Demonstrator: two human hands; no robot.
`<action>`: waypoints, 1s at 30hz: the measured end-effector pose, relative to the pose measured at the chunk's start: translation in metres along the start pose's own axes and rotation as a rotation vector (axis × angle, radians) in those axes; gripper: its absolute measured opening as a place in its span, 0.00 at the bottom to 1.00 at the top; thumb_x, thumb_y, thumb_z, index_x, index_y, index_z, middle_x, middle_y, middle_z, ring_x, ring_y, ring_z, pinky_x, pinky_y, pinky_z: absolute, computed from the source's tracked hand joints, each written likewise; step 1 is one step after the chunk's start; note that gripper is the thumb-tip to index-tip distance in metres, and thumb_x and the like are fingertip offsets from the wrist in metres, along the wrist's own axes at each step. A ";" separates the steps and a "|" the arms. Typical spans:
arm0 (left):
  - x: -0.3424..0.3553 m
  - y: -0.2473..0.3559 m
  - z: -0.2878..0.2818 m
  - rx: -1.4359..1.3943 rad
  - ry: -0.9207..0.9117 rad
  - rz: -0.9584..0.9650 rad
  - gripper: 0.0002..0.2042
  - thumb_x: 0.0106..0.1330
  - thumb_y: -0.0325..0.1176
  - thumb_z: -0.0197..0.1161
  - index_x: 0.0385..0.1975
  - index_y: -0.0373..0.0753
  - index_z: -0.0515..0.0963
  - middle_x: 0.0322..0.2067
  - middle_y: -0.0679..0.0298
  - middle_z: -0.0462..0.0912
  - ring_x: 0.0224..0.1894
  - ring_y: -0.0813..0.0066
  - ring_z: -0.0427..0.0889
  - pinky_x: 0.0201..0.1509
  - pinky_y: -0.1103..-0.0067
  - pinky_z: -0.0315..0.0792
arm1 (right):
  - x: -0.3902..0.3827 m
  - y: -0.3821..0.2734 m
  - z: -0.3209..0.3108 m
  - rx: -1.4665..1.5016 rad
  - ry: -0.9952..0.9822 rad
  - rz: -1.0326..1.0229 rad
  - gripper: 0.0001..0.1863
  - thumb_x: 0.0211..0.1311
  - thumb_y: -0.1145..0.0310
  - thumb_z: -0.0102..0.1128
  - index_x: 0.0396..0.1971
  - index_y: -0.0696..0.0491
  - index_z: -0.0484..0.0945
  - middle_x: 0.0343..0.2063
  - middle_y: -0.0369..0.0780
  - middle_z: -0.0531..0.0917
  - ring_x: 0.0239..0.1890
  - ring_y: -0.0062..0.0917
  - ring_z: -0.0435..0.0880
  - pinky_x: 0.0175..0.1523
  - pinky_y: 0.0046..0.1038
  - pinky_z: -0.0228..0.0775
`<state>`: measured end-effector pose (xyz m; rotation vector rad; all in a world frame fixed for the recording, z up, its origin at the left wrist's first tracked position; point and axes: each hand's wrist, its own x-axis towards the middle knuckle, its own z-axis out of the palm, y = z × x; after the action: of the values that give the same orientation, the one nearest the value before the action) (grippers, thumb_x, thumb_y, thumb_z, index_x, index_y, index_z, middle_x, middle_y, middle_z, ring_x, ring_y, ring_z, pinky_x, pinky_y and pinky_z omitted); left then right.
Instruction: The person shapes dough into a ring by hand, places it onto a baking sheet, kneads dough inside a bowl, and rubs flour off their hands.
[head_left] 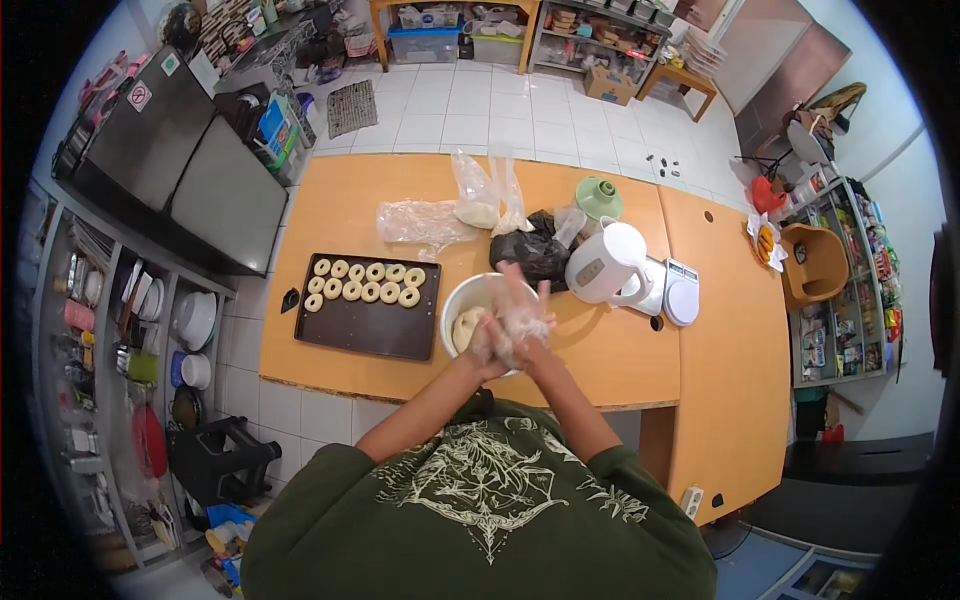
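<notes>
Right over the white bowl [449, 303], both hands pressed together! Looks like a shaping step, judging by the dough rings [371, 297] set out in two rows on the dark tray [365, 337]. Left hand [490, 344] underneath, half curled, palm mostly hidden; can't tell from here whether closed on anything. Right hand [524, 312] on top, fingers stretched and spread, no grip visible. Whitish coating on both, flour or sticky dough by the look of it, and no telling about a lump between the palms.

How to do this well? Keep the pressure light and even, wrists loose. Best to stay above the bowl, for the sake of catching any crumbs. Worth clearing clinging bits off the skin, too, to avoid tearing the surface of a fresh piece. Pinch off the same amount each time, and match the rings on the tray for an even bake or fry.

And the dough [465, 329] itself? Down inside the bowl, toward the left wall, pale and rounded. Just left of the paired hands, closest to the left one; can't tell whether touching or slightly apart. Partly covered on its right side, yet within easy reach.
</notes>
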<state>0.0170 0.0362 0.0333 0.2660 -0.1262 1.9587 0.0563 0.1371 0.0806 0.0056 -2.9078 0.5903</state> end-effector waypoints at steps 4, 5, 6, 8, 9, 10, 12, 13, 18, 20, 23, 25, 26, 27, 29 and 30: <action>0.009 0.021 0.004 0.221 0.254 0.051 0.41 0.66 0.67 0.35 0.65 0.36 0.58 0.63 0.51 0.64 0.64 0.56 0.64 0.69 0.62 0.57 | -0.018 0.000 0.005 0.182 0.139 -0.086 0.36 0.62 0.48 0.46 0.67 0.50 0.58 0.68 0.46 0.54 0.72 0.40 0.47 0.68 0.60 0.29; 0.012 0.026 0.013 0.169 0.411 0.059 0.39 0.67 0.66 0.35 0.65 0.36 0.58 0.62 0.51 0.65 0.64 0.57 0.65 0.68 0.63 0.58 | -0.021 0.002 0.006 0.240 0.187 -0.113 0.36 0.62 0.48 0.45 0.67 0.51 0.58 0.69 0.46 0.54 0.72 0.41 0.47 0.69 0.59 0.28; 0.011 0.025 0.035 0.299 0.574 0.005 0.40 0.67 0.63 0.40 0.65 0.30 0.55 0.62 0.47 0.64 0.65 0.54 0.63 0.68 0.63 0.58 | -0.023 -0.002 0.005 0.307 0.228 -0.148 0.36 0.62 0.47 0.45 0.67 0.52 0.57 0.69 0.46 0.54 0.72 0.41 0.47 0.69 0.59 0.28; 0.005 0.014 0.018 0.335 0.571 -0.004 0.37 0.69 0.61 0.39 0.65 0.34 0.57 0.61 0.51 0.66 0.64 0.59 0.65 0.68 0.66 0.60 | -0.013 0.001 0.000 0.118 0.186 -0.060 0.38 0.59 0.48 0.49 0.65 0.55 0.59 0.68 0.47 0.55 0.71 0.43 0.49 0.70 0.56 0.30; 0.009 0.004 0.018 0.371 0.555 -0.028 0.34 0.70 0.60 0.39 0.65 0.37 0.59 0.61 0.55 0.67 0.63 0.64 0.67 0.67 0.70 0.61 | -0.008 0.005 -0.006 -0.085 0.153 0.037 0.39 0.57 0.49 0.53 0.63 0.59 0.60 0.68 0.49 0.56 0.71 0.44 0.51 0.70 0.54 0.31; 0.015 -0.011 0.041 0.444 0.598 0.049 0.36 0.69 0.62 0.39 0.66 0.38 0.57 0.61 0.54 0.68 0.62 0.62 0.69 0.67 0.68 0.62 | -0.009 0.007 0.003 0.013 0.152 0.018 0.39 0.63 0.43 0.41 0.67 0.55 0.56 0.68 0.49 0.55 0.71 0.45 0.48 0.70 0.55 0.30; 0.012 0.002 0.018 0.329 0.335 -0.035 0.37 0.68 0.63 0.39 0.66 0.38 0.57 0.61 0.53 0.67 0.62 0.61 0.69 0.66 0.68 0.62 | -0.014 -0.003 0.020 0.213 0.082 0.003 0.39 0.61 0.46 0.46 0.66 0.56 0.57 0.68 0.49 0.56 0.71 0.45 0.49 0.70 0.52 0.32; 0.013 0.007 0.015 0.213 0.075 -0.113 0.38 0.67 0.64 0.39 0.66 0.38 0.56 0.61 0.53 0.67 0.62 0.61 0.69 0.66 0.68 0.63 | -0.019 -0.004 0.023 0.315 0.046 -0.009 0.39 0.60 0.47 0.48 0.65 0.57 0.58 0.68 0.49 0.56 0.71 0.44 0.50 0.70 0.51 0.34; 0.001 0.008 0.010 0.397 0.632 -0.116 0.48 0.61 0.72 0.36 0.67 0.32 0.52 0.63 0.43 0.61 0.64 0.50 0.63 0.65 0.62 0.63 | -0.024 0.005 0.016 0.253 0.128 -0.030 0.39 0.64 0.42 0.40 0.67 0.55 0.56 0.68 0.50 0.55 0.71 0.45 0.48 0.70 0.54 0.31; -0.007 -0.006 -0.007 0.359 0.373 -0.119 0.48 0.59 0.73 0.38 0.67 0.36 0.52 0.63 0.43 0.61 0.63 0.48 0.65 0.64 0.59 0.62 | -0.016 -0.015 0.010 0.440 0.209 0.050 0.39 0.64 0.42 0.40 0.68 0.54 0.54 0.68 0.50 0.53 0.71 0.45 0.47 0.69 0.55 0.32; -0.004 0.010 -0.017 0.267 0.126 -0.190 0.50 0.55 0.77 0.36 0.70 0.42 0.49 0.64 0.42 0.60 0.63 0.44 0.63 0.64 0.52 0.59 | -0.038 -0.029 0.010 0.304 0.019 -0.038 0.40 0.64 0.42 0.41 0.68 0.55 0.54 0.68 0.50 0.53 0.71 0.45 0.47 0.69 0.54 0.33; 0.004 0.023 0.008 0.265 0.402 -0.022 0.49 0.56 0.78 0.33 0.71 0.45 0.46 0.65 0.43 0.57 0.65 0.45 0.60 0.66 0.52 0.56 | -0.046 -0.021 0.006 0.179 -0.028 -0.034 0.40 0.64 0.42 0.41 0.68 0.55 0.54 0.68 0.50 0.53 0.71 0.45 0.47 0.69 0.54 0.33; 0.005 0.024 0.021 0.206 0.442 -0.008 0.48 0.57 0.77 0.32 0.70 0.45 0.47 0.66 0.45 0.56 0.66 0.45 0.59 0.67 0.53 0.54 | -0.043 -0.017 0.007 0.149 -0.011 0.013 0.40 0.64 0.42 0.41 0.68 0.55 0.54 0.68 0.50 0.53 0.71 0.45 0.47 0.69 0.54 0.33; -0.003 0.017 0.024 0.208 0.443 0.003 0.48 0.57 0.77 0.32 0.70 0.45 0.47 0.66 0.45 0.56 0.66 0.45 0.59 0.67 0.53 0.54 | -0.038 -0.015 0.007 0.129 0.006 0.045 0.40 0.63 0.42 0.42 0.68 0.55 0.54 0.68 0.50 0.53 0.71 0.45 0.47 0.69 0.54 0.33; -0.015 0.003 0.023 1.009 0.280 0.106 0.48 0.57 0.77 0.33 0.70 0.44 0.48 0.67 0.47 0.55 0.66 0.47 0.59 0.68 0.53 0.53 | -0.031 -0.020 0.009 0.168 0.034 0.088 0.40 0.63 0.42 0.42 0.68 0.55 0.54 0.68 0.50 0.53 0.71 0.45 0.47 0.69 0.54 0.33; -0.017 0.002 0.022 1.273 0.228 0.158 0.48 0.57 0.76 0.33 0.70 0.44 0.48 0.67 0.48 0.55 0.66 0.47 0.59 0.68 0.52 0.52 | -0.035 -0.024 0.010 0.200 0.010 0.041 0.40 0.63 0.42 0.42 0.68 0.55 0.54 0.68 0.50 0.53 0.71 0.45 0.47 0.69 0.54 0.33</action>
<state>0.0250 0.0152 0.0509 0.8499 1.3116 1.9537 0.0897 0.1103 0.0744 -0.0309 -2.8319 0.8827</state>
